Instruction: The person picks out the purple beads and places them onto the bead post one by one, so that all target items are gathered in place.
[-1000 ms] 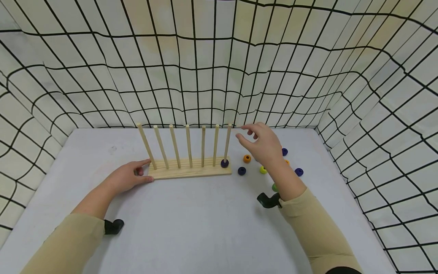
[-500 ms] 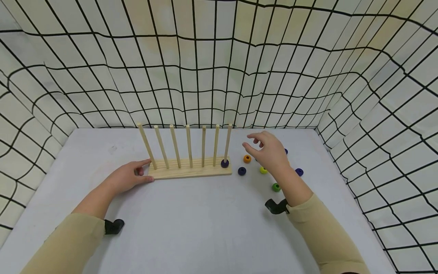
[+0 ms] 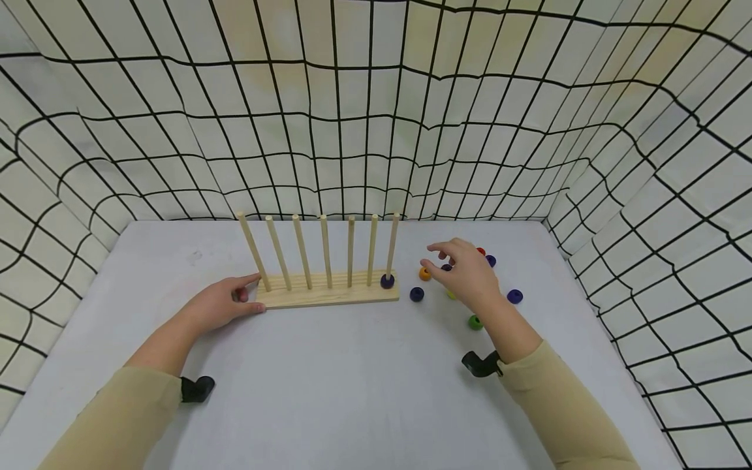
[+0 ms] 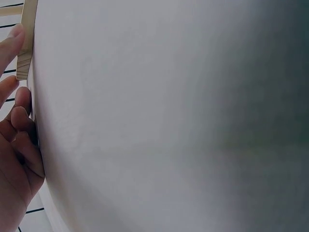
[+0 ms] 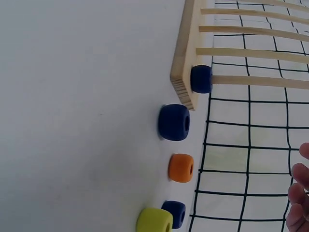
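Note:
A wooden peg board (image 3: 329, 299) with several upright pegs stands on the table. One dark blue bead (image 3: 387, 281) sits at the foot of its rightmost peg. My left hand (image 3: 220, 305) grips the board's left end between thumb and index finger. Above the loose beads hovers my right hand (image 3: 467, 271), thumb and fingers spread apart, with nothing between them. Near it lie a blue bead (image 3: 417, 294), an orange bead (image 3: 424, 274) and a green bead (image 3: 476, 322). A yellow bead (image 5: 154, 221) shows well in the right wrist view; the hand partly hides it in the head view.
More loose beads lie right of and behind the right hand: a blue bead (image 3: 515, 296), another blue bead (image 3: 491, 260) and a red bead (image 3: 481, 250). A black net (image 3: 364, 137) over white sheeting rises behind and beside the white table (image 3: 329, 391).
My right hand has moved from beside the rightmost peg's top rightward and down toward the loose beads, staying spread. The left hand and board have held their place.

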Demonstrator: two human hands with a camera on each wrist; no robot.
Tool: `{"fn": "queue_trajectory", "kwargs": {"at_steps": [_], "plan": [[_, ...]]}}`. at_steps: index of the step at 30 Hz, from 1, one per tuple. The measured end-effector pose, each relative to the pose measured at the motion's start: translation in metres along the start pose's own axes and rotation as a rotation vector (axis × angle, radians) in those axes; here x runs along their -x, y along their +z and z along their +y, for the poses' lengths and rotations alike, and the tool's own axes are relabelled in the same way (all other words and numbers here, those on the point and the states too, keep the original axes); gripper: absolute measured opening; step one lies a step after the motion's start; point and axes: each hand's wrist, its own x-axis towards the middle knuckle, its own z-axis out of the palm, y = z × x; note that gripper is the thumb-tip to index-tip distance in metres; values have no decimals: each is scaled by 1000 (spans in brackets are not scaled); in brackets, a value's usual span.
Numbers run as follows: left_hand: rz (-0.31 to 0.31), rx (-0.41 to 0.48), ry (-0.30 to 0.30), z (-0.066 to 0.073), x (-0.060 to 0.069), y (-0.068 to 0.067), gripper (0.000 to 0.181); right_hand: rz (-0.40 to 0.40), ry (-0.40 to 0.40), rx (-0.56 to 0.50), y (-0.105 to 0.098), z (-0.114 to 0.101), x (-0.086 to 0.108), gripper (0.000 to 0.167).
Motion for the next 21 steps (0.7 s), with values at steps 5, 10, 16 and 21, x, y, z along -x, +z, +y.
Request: {"fn": "queue_trajectory", "kwargs": {"at_steps": [5,10,16,21], "plan": [[-3,-4,2,1,0,0,88,-39,-3,2,8,7,2,44],[-2,-3,0,0,0,0,89,-54,-22,-1,15,11,5,42],[-3,-4,0,1,1,0,88,-93,-32,34,21,15,8,41],[-2,-5,6,1,1,-1,88,-141,-17,52,27,17,10,40]]}}
